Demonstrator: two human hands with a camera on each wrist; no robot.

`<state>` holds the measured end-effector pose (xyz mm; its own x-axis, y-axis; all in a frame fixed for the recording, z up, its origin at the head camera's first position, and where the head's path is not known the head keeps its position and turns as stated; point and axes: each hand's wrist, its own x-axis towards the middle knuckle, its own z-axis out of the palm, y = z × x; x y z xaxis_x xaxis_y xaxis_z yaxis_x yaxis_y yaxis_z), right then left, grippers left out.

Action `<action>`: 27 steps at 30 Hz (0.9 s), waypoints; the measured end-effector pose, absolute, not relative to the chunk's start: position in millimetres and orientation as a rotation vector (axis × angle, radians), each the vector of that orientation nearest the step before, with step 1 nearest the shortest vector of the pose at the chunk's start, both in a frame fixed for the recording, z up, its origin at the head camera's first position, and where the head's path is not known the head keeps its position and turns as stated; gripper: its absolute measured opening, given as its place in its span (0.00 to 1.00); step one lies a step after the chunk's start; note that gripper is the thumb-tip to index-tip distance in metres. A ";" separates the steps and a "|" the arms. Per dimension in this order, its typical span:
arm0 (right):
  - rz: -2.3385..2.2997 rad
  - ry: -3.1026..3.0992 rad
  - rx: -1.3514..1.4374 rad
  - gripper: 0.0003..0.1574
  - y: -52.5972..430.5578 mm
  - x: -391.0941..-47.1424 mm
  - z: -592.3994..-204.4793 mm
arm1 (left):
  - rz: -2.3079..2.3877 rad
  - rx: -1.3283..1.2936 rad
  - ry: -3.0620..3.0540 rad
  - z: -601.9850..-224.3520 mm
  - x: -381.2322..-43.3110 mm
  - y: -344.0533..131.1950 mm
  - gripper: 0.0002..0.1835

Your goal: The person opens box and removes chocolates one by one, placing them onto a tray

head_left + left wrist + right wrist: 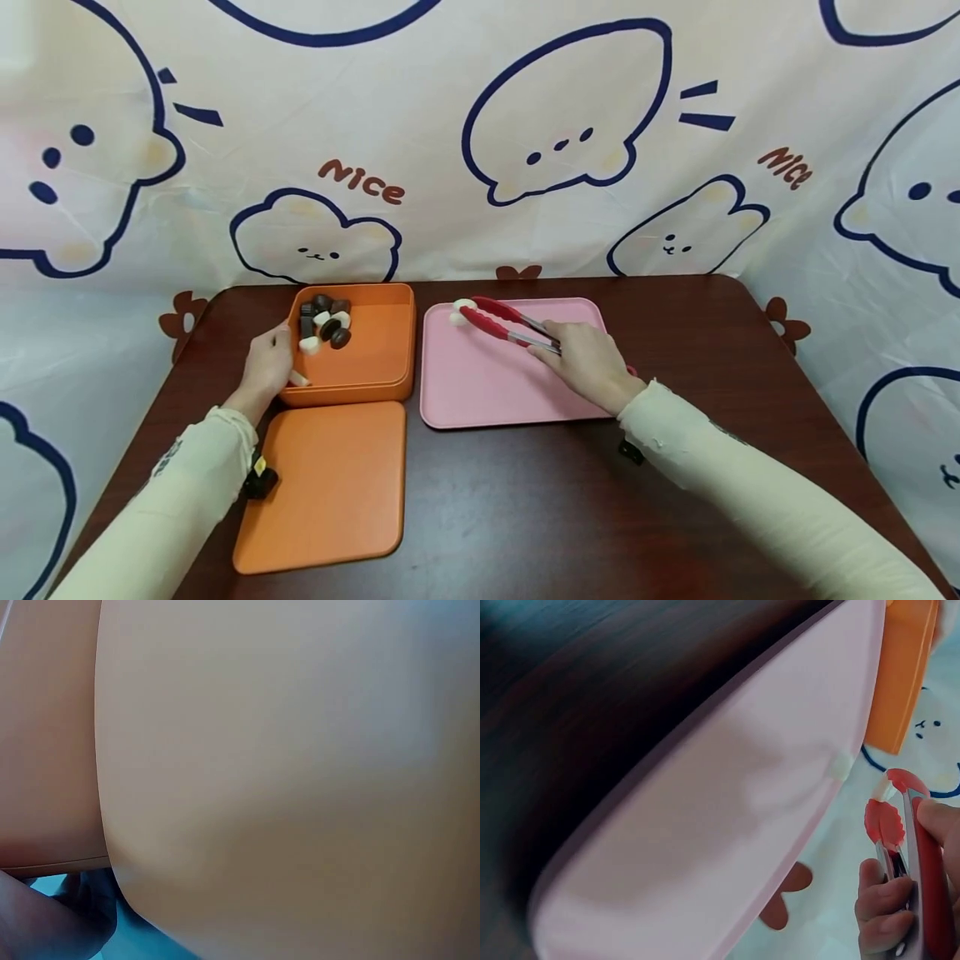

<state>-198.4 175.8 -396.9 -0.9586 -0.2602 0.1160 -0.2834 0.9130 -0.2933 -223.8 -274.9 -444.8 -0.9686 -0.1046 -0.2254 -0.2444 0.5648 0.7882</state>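
Observation:
My right hand (588,358) grips a pair of tongs (517,333) with red scalloped tips, held above the pink tray (517,392). In the right wrist view a small white piece (885,787) is between the tong tips (886,825). Another white piece (841,766) lies on the tray near its far edge. My left hand (266,362) holds the left wall of the orange box (375,350). Dark brown and white pieces (326,321) are bunched at that box's far left. The left wrist view shows only part of the left hand (45,922).
An orange lid or flat tray (330,492) lies just in front of the box. The pink tray stands close to the box's right side. Dark wooden table (525,508) spreads in front, and a printed white curtain (442,125) hangs behind and at both sides.

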 end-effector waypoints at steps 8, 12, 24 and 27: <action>0.455 -3.049 0.343 0.20 191.6 -200.5 -403.1 | 1.360 -0.306 2.658 -443.5 -224.8 -274.7 0.33; 0.459 -3.098 0.311 0.21 195.8 -202.4 -408.0 | 1.357 -0.304 2.653 -443.4 -224.0 -275.0 0.34; 0.379 -3.093 0.304 0.21 199.8 -206.4 -417.3 | 1.364 -0.294 2.638 -445.1 -222.5 -273.3 0.34; 0.385 -3.088 0.308 0.21 198.2 -207.5 -418.4 | 1.363 -0.294 2.649 -445.6 -223.0 -273.2 0.34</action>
<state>-207.5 198.2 -418.4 -0.9805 -0.1929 0.0386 -0.1965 0.9502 -0.2420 -223.0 -273.2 -445.6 -0.9698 -0.1058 -0.2198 -0.2404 0.5681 0.7871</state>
